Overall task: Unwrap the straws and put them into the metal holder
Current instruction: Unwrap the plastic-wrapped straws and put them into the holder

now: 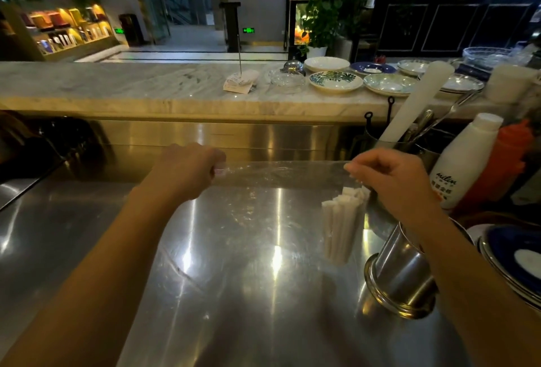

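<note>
Both hands stretch a clear plastic bag of straws above the steel worktop

The left hand, centre frame, has its fingers pinched on the left edge of the transparent plastic bag. The right hand, right of centre, has its fingers clamped on the bag's right edge. The bundle of white paper-wrapped straws hangs inside the bag below the right hand. The cylindrical polished metal holder stands on the reflective stainless-steel worktop at lower right, just beside the straws
</note>
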Action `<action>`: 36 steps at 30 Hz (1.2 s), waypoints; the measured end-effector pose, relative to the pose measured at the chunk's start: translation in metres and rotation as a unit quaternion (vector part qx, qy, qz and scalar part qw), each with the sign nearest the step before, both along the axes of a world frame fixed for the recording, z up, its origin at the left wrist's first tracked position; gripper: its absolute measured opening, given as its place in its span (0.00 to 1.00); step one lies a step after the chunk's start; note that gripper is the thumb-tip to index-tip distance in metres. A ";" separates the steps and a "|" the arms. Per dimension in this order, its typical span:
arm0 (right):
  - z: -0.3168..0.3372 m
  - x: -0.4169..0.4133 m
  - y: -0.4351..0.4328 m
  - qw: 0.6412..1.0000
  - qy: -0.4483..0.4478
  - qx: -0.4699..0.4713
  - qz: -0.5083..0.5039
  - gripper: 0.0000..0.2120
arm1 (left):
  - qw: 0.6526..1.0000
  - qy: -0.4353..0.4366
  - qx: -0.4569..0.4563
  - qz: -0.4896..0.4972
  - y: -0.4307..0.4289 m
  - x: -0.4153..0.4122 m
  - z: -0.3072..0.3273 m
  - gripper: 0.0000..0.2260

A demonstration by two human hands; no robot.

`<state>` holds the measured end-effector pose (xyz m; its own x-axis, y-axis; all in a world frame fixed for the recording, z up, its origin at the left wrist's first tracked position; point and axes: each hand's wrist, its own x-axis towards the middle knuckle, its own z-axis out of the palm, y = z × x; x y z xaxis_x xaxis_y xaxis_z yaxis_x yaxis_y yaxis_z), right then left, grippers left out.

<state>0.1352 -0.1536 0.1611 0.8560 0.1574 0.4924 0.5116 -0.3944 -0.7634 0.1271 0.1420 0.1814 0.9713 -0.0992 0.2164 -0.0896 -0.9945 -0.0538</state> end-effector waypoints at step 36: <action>-0.014 0.005 -0.023 0.986 -0.009 0.138 -0.098 0.09 | 0.993 -0.080 -0.082 -0.028 0.011 0.007 -0.015 0.06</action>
<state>0.1398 -0.1763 0.1466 0.8477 -0.1516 0.5084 0.4607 -0.2649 -0.8471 0.1339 0.1535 0.1668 0.9176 -0.1021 0.3842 -0.1474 -0.9849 0.0905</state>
